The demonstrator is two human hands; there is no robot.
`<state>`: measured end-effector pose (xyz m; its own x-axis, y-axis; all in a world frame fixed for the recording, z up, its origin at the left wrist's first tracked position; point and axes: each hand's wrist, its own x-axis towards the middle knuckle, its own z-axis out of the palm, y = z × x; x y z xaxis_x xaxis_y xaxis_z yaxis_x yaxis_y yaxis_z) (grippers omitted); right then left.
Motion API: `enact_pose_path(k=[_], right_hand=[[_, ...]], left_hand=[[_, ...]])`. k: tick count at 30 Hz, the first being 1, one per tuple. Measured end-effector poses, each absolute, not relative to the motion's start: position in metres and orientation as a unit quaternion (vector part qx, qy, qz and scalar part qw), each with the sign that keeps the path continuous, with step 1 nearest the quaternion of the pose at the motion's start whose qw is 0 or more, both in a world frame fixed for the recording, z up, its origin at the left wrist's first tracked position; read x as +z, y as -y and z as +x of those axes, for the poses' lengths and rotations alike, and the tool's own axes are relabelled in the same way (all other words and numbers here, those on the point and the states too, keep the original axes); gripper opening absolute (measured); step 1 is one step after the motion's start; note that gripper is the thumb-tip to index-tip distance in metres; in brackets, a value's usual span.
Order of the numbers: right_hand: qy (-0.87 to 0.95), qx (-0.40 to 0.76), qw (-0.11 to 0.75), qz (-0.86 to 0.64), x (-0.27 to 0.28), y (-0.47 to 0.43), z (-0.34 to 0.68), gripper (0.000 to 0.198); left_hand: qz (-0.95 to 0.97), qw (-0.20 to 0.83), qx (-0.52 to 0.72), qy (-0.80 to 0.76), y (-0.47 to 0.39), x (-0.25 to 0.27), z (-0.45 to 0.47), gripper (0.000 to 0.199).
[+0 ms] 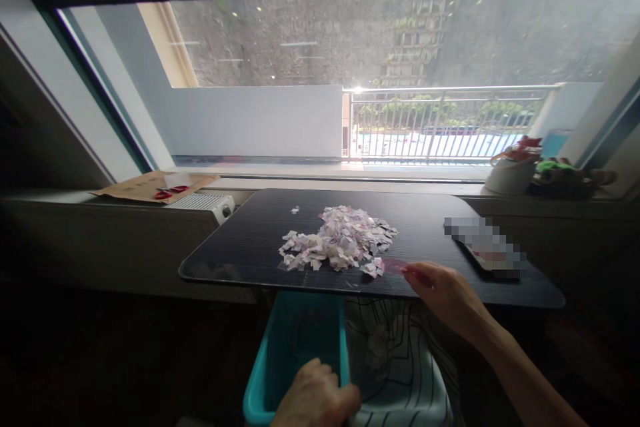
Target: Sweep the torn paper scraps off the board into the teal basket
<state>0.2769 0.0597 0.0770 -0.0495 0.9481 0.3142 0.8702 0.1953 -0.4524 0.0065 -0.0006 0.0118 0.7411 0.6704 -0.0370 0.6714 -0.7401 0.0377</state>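
A heap of small torn paper pieces [345, 237], white with pinkish tints, lies on the dark tabletop [240, 240]. At the table's near edge my right hand [435, 287] is closed on a thin, translucent pink strip [395, 266]. The strip's far end touches a small clump of paper pieces [373, 267] at the front of the heap. Below the table edge stands a teal bin [260, 373]. My left hand [320, 395] is closed at the bin's near rim, with its fingertips hidden.
Beside the bin sits a pale container lined with a striped bag [400, 373], some scraps inside. A blurred flat object [483, 243] lies on the table's right. Red scissors [171, 191] rest on a brown envelope [135, 188] at left. A white pot [505, 175] stands on the sill.
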Motion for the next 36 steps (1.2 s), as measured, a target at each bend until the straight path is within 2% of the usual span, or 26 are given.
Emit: enact_pose_path(k=[5, 9, 19, 22, 27, 36], right_hand=[[0.7, 0.084, 0.3, -0.643, 0.077, -0.068, 0.27, 0.037], [0.709, 0.091, 0.283, -0.64, 0.078, -0.07, 0.265, 0.035], [0.682, 0.048, 0.274, -0.677, 0.078, -0.064, 0.269, 0.033], [0.681, 0.052, 0.283, -0.674, 0.078, -0.063, 0.267, 0.033], [0.71, 0.127, 0.297, -0.625, 0.077, -0.063, 0.261, 0.036], [0.663, 0.085, 0.288, -0.685, 0.078, -0.063, 0.273, 0.032]], left_hand=[[0.927, 0.014, -0.063, -0.369, 0.002, 0.006, 0.01, 0.021], [0.928, 0.012, -0.043, -0.369, 0.0, 0.006, 0.01, 0.025], [0.925, 0.03, -0.068, -0.373, 0.0, 0.015, 0.01, 0.01], [0.922, 0.036, -0.101, -0.373, -0.001, 0.017, 0.013, 0.011], [0.917, 0.052, -0.101, -0.383, -0.001, 0.023, 0.015, 0.012], [0.923, 0.06, -0.082, -0.372, 0.0, 0.025, 0.013, 0.013]])
